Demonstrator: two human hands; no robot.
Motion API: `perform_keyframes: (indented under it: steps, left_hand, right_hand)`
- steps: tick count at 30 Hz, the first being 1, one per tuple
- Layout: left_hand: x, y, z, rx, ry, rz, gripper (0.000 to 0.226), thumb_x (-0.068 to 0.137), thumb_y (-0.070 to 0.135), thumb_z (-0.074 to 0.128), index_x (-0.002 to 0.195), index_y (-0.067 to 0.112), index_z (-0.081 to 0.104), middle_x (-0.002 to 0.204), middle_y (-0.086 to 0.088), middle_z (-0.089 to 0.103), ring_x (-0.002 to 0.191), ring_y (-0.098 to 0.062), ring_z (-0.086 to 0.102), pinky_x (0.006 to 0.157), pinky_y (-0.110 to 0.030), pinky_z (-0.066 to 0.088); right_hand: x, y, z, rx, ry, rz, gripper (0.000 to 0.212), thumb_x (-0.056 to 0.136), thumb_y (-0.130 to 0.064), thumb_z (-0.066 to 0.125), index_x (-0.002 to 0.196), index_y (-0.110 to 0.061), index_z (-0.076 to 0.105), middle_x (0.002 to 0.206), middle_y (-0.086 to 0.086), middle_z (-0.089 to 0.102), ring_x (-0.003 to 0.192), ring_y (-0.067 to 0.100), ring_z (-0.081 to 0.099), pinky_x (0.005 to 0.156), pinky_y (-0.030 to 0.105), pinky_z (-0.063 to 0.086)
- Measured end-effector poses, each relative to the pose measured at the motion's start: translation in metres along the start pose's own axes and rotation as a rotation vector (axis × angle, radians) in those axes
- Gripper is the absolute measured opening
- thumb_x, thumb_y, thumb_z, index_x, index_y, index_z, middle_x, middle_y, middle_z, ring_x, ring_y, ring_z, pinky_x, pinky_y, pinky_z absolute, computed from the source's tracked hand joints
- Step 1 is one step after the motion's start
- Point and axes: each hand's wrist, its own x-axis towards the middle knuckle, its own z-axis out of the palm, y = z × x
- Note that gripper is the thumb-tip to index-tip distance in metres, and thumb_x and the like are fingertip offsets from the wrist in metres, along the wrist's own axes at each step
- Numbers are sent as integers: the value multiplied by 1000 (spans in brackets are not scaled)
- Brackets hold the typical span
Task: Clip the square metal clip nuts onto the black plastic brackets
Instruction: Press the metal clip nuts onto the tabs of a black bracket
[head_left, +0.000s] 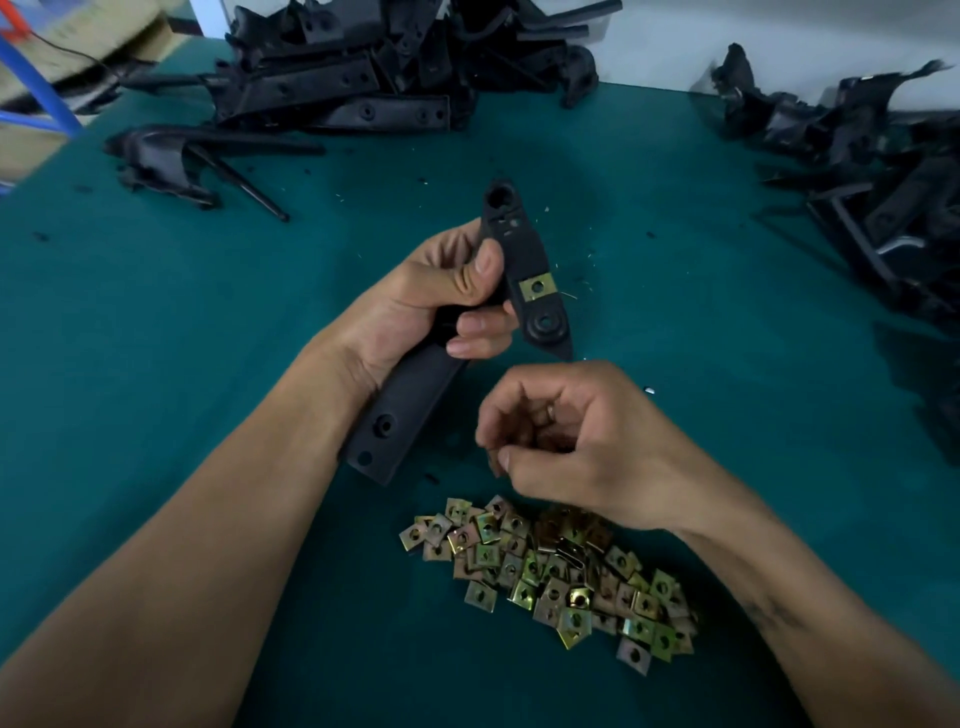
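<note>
My left hand (441, 296) grips a long black plastic bracket (405, 410) above the middle of the green table. One brass-coloured square clip nut (537, 287) sits clipped on the bracket's upper arm, beside a round boss. My right hand (571, 441) hovers just below the bracket with its fingers curled in; a small metal clip nut (549, 413) shows inside the curled fingers. A heap of several loose clip nuts (550, 577) lies on the table under my right wrist.
A large pile of black brackets (363, 67) lies at the table's far edge, with one stray bracket (171, 166) to its left. Another heap of black parts (872, 182) fills the right side. The green table mat (156, 338) carries small plastic shavings. Cardboard boxes (78, 41) stand far left.
</note>
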Motion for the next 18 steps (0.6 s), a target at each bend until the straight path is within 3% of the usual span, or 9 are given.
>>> perform_keyframes:
  steps: [3,6,9,11,14,18]
  left_hand:
    - [0,-1,-2,17,-1,7,17,84,26,72,82,13,60,70,1,58,47,-1,42,41,-16,25]
    - [0,0,-3,43,5,5,19,85,26,72,85,11,60,71,0,58,48,-1,43,41,-16,27]
    - [1,0,0,212,24,-22,25,90,22,64,91,3,49,72,1,61,47,-3,42,42,-19,28]
    - [3,-5,3,325,72,-80,17,94,12,58,99,2,46,74,-2,61,49,-8,40,44,-20,30]
    - [4,-11,7,393,154,-145,16,98,4,51,114,2,46,77,-5,53,54,-13,39,46,-22,30]
    - [6,-11,11,411,248,-154,20,96,6,56,115,2,49,97,-19,48,58,-18,43,49,-26,32]
  right_hand:
    - [2,6,-10,287,100,-9,22,76,5,66,85,-14,74,73,0,69,66,12,60,58,21,47]
    - [7,12,-27,567,273,6,23,73,8,66,80,-12,76,72,10,69,59,16,60,52,20,46]
    - [9,16,-40,763,454,-8,19,76,8,64,81,-7,74,76,10,68,62,15,62,58,20,52]
    - [10,17,-42,880,514,-29,15,78,6,68,85,-6,73,79,9,69,65,14,64,60,19,53]
    - [11,17,-41,986,547,-43,15,75,0,72,88,-7,73,81,10,72,67,14,67,61,17,54]
    - [14,17,-37,924,621,-1,20,72,-1,73,90,-6,70,82,10,72,69,14,67,66,18,55]
